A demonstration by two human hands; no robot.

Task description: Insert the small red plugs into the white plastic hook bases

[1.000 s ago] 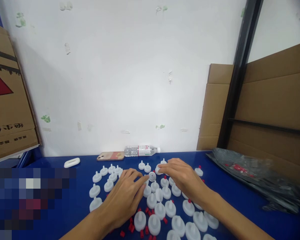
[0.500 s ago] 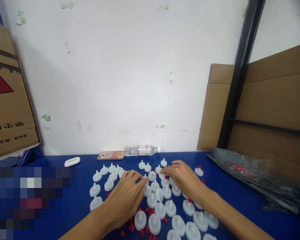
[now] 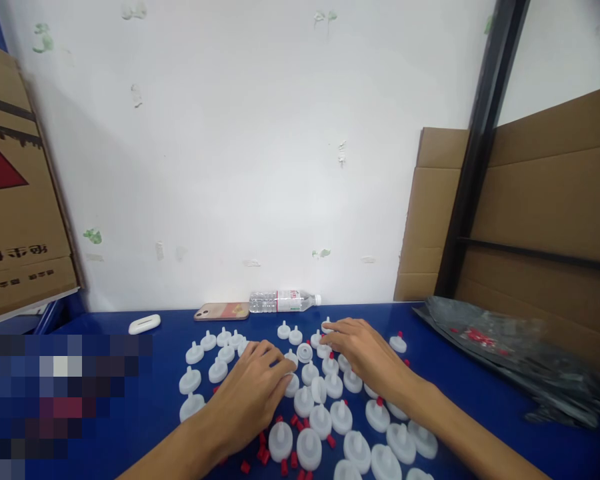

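White round plastic caps with short nozzles (image 3: 320,421) are spread over the blue table, most with the nozzle pointing up. My left hand (image 3: 257,380) hovers low over the left middle of them, fingers loosely bent and apart. Its index finger and thumb are beside a white cap (image 3: 291,385); contact is unclear. To the right, my right hand (image 3: 363,343) reaches over the far caps with its fingers apart, the index fingertip at a cap (image 3: 327,325) at the back. Small red tips (image 3: 264,456) lie among the near caps, and some caps have a red tip on the nozzle (image 3: 380,403).
Along the wall lie a phone (image 3: 223,311) and a clear plastic bottle (image 3: 283,301) on its side. A white case (image 3: 145,325) is at the left. On the right, a grey plastic bag (image 3: 510,360) holds red pieces. Cardboard (image 3: 23,200) stands at the left edge.
My right hand's fingers have stretched left toward the back cap. My left thumb and index finger have drawn back slightly to the left, showing more of the caps beside them.
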